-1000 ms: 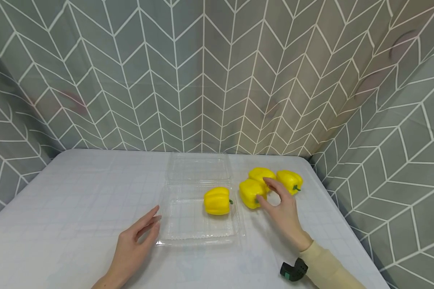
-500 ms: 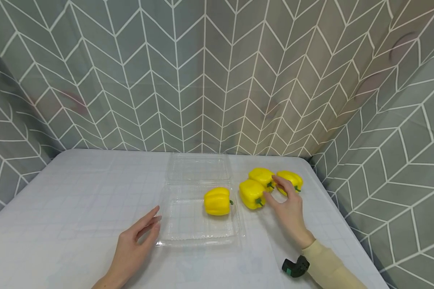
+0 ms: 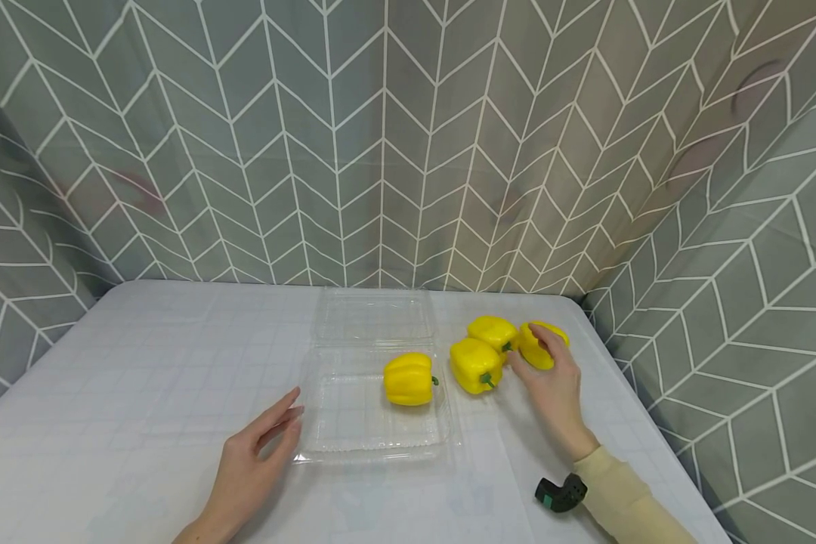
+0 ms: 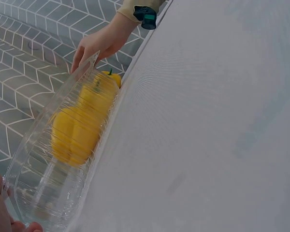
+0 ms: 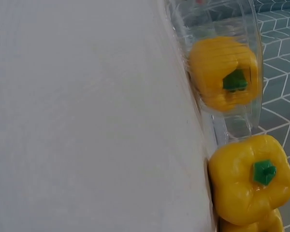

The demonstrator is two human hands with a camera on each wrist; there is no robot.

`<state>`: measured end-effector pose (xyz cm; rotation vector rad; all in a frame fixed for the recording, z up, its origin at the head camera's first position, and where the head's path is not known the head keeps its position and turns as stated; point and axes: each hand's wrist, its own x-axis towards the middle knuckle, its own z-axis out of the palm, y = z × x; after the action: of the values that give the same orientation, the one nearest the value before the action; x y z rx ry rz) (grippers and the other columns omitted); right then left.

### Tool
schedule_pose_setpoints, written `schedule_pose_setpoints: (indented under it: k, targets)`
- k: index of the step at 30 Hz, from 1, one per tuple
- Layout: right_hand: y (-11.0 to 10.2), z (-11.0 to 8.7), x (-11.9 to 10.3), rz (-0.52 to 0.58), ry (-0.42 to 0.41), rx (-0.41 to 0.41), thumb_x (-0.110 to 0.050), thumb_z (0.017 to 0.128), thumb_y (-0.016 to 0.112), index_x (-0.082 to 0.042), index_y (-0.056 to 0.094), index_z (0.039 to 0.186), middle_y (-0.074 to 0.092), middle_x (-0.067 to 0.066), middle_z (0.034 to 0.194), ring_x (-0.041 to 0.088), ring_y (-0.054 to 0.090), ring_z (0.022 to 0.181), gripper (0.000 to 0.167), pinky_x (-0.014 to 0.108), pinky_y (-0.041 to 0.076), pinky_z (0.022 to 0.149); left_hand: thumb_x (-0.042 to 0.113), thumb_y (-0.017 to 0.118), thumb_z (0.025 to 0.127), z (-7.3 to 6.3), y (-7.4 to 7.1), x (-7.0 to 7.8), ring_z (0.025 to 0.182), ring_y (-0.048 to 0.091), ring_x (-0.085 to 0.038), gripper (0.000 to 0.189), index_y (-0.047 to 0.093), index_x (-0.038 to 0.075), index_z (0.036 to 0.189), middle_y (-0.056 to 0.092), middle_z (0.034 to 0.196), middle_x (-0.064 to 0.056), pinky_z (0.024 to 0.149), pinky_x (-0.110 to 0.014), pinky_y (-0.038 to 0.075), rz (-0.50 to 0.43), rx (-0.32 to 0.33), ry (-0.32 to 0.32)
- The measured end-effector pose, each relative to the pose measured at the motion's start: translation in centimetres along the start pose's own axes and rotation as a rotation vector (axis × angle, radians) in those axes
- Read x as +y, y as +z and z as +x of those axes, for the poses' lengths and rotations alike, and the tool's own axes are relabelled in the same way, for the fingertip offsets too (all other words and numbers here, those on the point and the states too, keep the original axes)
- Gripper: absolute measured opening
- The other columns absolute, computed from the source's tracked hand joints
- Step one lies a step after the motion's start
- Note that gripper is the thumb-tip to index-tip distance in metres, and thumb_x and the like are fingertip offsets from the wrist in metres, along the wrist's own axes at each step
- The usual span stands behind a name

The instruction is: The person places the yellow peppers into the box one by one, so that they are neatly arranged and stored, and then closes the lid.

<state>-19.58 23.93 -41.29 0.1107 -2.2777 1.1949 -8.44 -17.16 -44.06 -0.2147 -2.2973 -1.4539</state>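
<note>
A clear plastic clamshell container (image 3: 343,431) lies unfolded on the table, its lid (image 3: 374,316) laid back. One yellow bell pepper (image 3: 408,379) lies in the right part of its base, green stem pointing right. My left hand (image 3: 255,453) rests beside the container's left wall, fingertips right at the rim. To the right lie more yellow peppers: a front one (image 3: 474,367), one behind it (image 3: 493,331) and a far-right one (image 3: 536,353). My right hand (image 3: 556,397) is at the far-right pepper, thumb and fingers apart, partly covering it. The right wrist view shows none of that hand.
A white cloth covers the table (image 3: 143,363). Grey curtains (image 3: 353,151) with white zigzag lines hang behind it and along the right. A black device (image 3: 561,493) sits by the right wrist, next to the beige sleeve (image 3: 625,491).
My right hand has moved right, from the front pepper past the one behind it to the far-right pepper. The left hand, container and peppers have stayed in place.
</note>
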Motion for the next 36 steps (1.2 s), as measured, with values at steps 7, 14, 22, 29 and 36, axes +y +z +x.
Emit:
schedule_pose_setpoints:
  k: [7,14,22,29,36]
  targets:
    - [-0.2,0.4,0.6,-0.020,-0.049,0.044,-0.008,0.082,0.082,-0.003,0.058,0.135,0.057,0.014,0.135,0.037,0.054,0.119,0.058,0.050,0.046,0.102,0.003,0.067,0.095,0.1,0.0,-0.1,0.105,0.068,-0.003,0.045,0.060,0.011,0.138,0.070,0.124,-0.010,0.097,-0.009,0.049,0.004,0.003,0.008]
    - [-0.6,0.7,1.2,-0.047,-0.023,0.065,-0.013,0.085,0.080,-0.004,0.055,0.138,0.053,0.015,0.138,0.037,0.051,0.120,0.059,0.054,0.044,0.103,0.005,0.066,0.096,0.1,0.0,-0.1,0.106,0.068,-0.005,0.045,0.059,0.012,0.139,0.069,0.126,-0.010,0.097,-0.009,0.049,0.006,-0.001,0.001]
    - [-1.0,1.2,2.0,-0.053,0.017,0.107,-0.014,0.085,0.081,-0.002,0.055,0.137,0.053,0.017,0.138,0.037,0.050,0.122,0.059,0.056,0.042,0.106,0.006,0.067,0.096,0.0,0.1,-0.1,0.107,0.068,-0.005,0.044,0.060,0.014,0.139,0.069,0.125,-0.009,0.097,-0.008,0.049,0.011,-0.002,-0.019]
    - [-1.3,1.4,2.8,-0.065,0.056,0.114,-0.015,0.087,0.078,-0.002,0.053,0.139,0.051,0.018,0.139,0.039,0.047,0.126,0.059,0.059,0.040,0.109,0.007,0.067,0.096,0.0,0.1,-0.2,0.106,0.069,-0.006,0.044,0.060,0.015,0.139,0.070,0.124,-0.009,0.097,-0.008,0.049,0.011,-0.002,-0.035]
    - [-1.6,1.6,3.3,-0.063,0.104,0.125,-0.016,0.088,0.078,-0.001,0.052,0.140,0.049,0.019,0.141,0.039,0.045,0.130,0.060,0.058,0.039,0.111,0.007,0.067,0.096,0.0,0.1,-0.2,0.106,0.069,-0.007,0.044,0.060,0.014,0.139,0.070,0.124,-0.009,0.096,-0.008,0.049,0.025,0.000,-0.008]
